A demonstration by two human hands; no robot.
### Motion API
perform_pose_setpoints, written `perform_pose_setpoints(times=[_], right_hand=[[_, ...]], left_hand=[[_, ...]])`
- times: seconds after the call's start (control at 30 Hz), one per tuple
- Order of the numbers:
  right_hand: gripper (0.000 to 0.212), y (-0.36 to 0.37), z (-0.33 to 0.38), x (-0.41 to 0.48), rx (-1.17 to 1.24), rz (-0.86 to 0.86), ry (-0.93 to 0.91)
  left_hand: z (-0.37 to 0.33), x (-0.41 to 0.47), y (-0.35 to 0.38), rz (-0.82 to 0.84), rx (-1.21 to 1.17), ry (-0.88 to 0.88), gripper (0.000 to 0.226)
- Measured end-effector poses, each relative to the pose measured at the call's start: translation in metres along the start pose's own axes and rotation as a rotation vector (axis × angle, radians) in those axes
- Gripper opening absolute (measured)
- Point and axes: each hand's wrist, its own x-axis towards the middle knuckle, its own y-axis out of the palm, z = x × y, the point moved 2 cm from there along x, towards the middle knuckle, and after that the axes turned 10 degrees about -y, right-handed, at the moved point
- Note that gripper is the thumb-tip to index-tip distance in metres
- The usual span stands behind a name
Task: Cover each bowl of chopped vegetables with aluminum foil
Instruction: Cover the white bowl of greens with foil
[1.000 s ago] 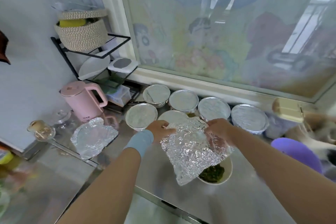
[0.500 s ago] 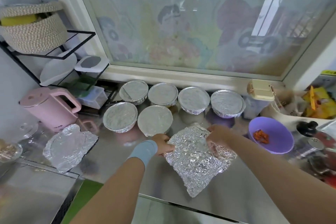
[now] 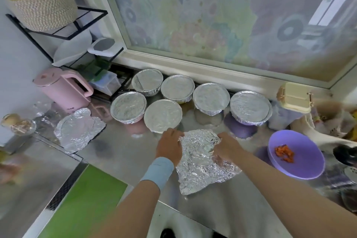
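Fingers (image 3: 176,135) of left hand (image 3: 170,146) and right hand (image 3: 226,148) pinch crumpled foil sheet (image 3: 201,168) top edge; anything under it hidden

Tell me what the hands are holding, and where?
The crinkled foil sheet: left hand grips its far left edge, right hand its far right edge.

Silver crinkled foil (image 3: 201,162), purple bowl (image 3: 301,168), pink kettle (image 3: 61,89), blue wristband (image 3: 158,170).
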Motion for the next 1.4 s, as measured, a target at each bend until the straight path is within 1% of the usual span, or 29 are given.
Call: perform_pose_setpoints(times=[0.07,0.1,0.2,0.27,0.3,0.33,0.4,0.47,0.53,0.6,0.67,0.77,0.83,0.87,0.93,0.97,1.0,1.03,1.07,1.13,1.2,1.23,1.3,1.33,1.4], right_hand=[[0.054,0.004,-0.001,0.003,-0.028,0.009,-0.014],[0.054,0.005,-0.002,0.004,-0.038,0.008,-0.024],[0.063,0.012,-0.010,0.011,-0.014,-0.002,-0.047],[0.070,0.013,-0.010,0.008,-0.010,-0.016,-0.045],[0.074,0.015,-0.011,0.006,-0.055,-0.027,-0.055],[0.079,0.016,-0.012,0.004,-0.133,-0.045,-0.087],[0.083,0.018,-0.009,-0.002,-0.330,-0.124,-0.232],[0.073,0.022,-0.007,-0.002,-0.453,-0.196,-0.402],[0.060,0.026,-0.008,0.001,-0.428,-0.187,-0.463],[0.047,0.028,-0.009,0.003,-0.317,-0.191,-0.429],[0.039,0.026,-0.012,0.004,-0.240,-0.208,-0.381],[0.035,0.025,-0.017,0.005,-0.144,-0.221,-0.296],[0.037,0.027,-0.016,0.004,-0.116,-0.212,-0.249],[0.040,0.028,-0.016,0.004,-0.132,-0.204,-0.212],[0.047,0.029,-0.012,0.001,-0.307,-0.236,-0.205],[0.050,0.031,-0.009,0.000,-0.376,-0.270,-0.267],[0.053,0.033,-0.005,-0.003,-0.353,-0.274,-0.308],[0.056,0.035,-0.003,-0.005,-0.293,-0.258,-0.311],[0.058,0.038,-0.002,-0.006,-0.207,-0.248,-0.278],[0.060,0.041,-0.003,-0.008,-0.055,-0.258,-0.164],[0.060,0.039,-0.003,-0.011,0.008,-0.286,-0.052],[0.058,0.037,-0.004,-0.011,0.020,-0.312,-0.024],[0.056,0.031,-0.006,-0.009,0.057,-0.324,0.021],[0.058,0.026,-0.004,-0.009,0.075,-0.315,0.038],[0.064,0.018,0.000,-0.008,0.167,-0.307,0.065]], left_hand=[[-0.012,-0.009,0.011,0.033,0.110,0.067,0.034],[-0.016,-0.013,0.017,0.073,0.172,0.076,0.041],[-0.014,-0.022,0.038,0.202,0.277,0.006,0.064],[-0.010,-0.026,0.049,0.235,0.352,-0.011,0.072],[-0.009,-0.027,0.053,0.235,0.375,-0.011,0.077],[-0.008,-0.028,0.055,0.228,0.382,-0.012,0.083],[-0.006,-0.026,0.058,0.220,0.388,-0.002,0.092],[-0.003,-0.024,0.059,0.218,0.400,0.019,0.094],[0.001,-0.021,0.056,0.225,0.411,0.055,0.092],[0.005,-0.018,0.051,0.233,0.415,0.086,0.085],[0.007,-0.017,0.046,0.223,0.430,0.104,0.083],[0.009,-0.017,0.044,0.175,0.439,0.141,0.081],[0.009,-0.017,0.046,0.143,0.406,0.168,0.078],[0.008,-0.016,0.047,0.132,0.394,0.181,0.077],[0.005,-0.015,0.048,0.134,0.369,0.170,0.075],[0.005,-0.016,0.049,0.137,0.342,0.156,0.074],[0.005,-0.016,0.049,0.133,0.297,0.139,0.074],[0.005,-0.017,0.049,0.126,0.230,0.111,0.073],[0.008,-0.018,0.049,0.120,0.133,0.058,0.071],[0.013,-0.018,0.048,0.115,-0.157,-0.130,0.066],[0.019,-0.017,0.045,0.135,-0.489,-0.377,0.066],[0.021,-0.017,0.042,0.151,-0.594,-0.473,0.068],[0.026,-0.017,0.036,0.171,-0.679,-0.585,0.072],[0.029,-0.016,0.033,0.173,-0.698,-0.610,0.070],[0.032,-0.013,0.027,0.170,-0.724,-0.613,0.060]])
